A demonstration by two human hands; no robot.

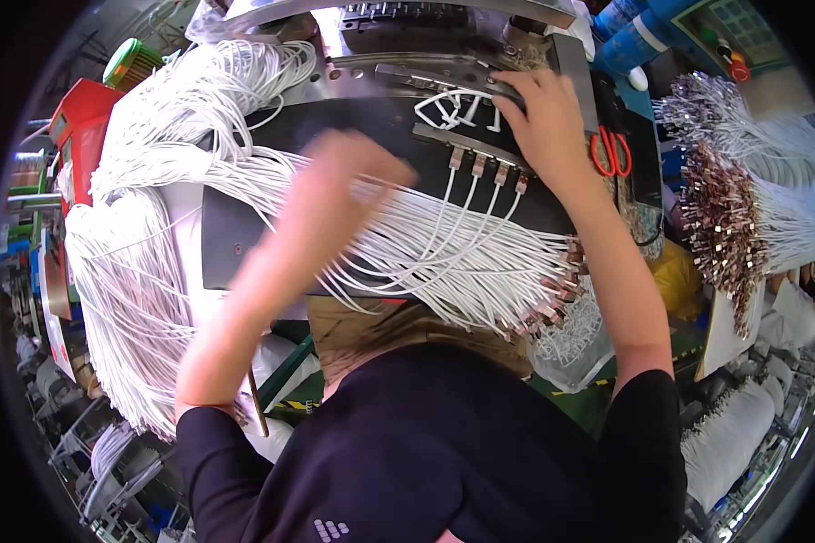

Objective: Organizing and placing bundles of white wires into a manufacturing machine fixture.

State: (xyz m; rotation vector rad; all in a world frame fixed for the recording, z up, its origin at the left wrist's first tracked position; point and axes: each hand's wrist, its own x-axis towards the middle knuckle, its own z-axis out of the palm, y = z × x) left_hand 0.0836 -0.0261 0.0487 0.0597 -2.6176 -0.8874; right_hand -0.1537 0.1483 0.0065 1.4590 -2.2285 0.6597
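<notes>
My left hand (353, 172) is smeared by motion above a bundle of white cables (426, 226); its fingers cannot be made out. At the far right of the black work surface, my right hand (548, 118) has thumb and forefinger closed around the end of a narrow metal bar (417, 80). A second metal bar (466, 143) lies just nearer. Several cables with copper-coloured terminals (478, 170) are lined up along its near edge. Short white cable pieces (457, 110) lie between the two bars. More terminals (552, 299) end the bundle at the near right.
Red-handled scissors (611, 152) lie right of my right forearm. Thick white cable coils (127, 290) fill the left side. A metal press (407, 27) stands at the back. Cable bunches with terminals (724, 208) hang at right. A clear bag (575, 348) sits below the surface's edge.
</notes>
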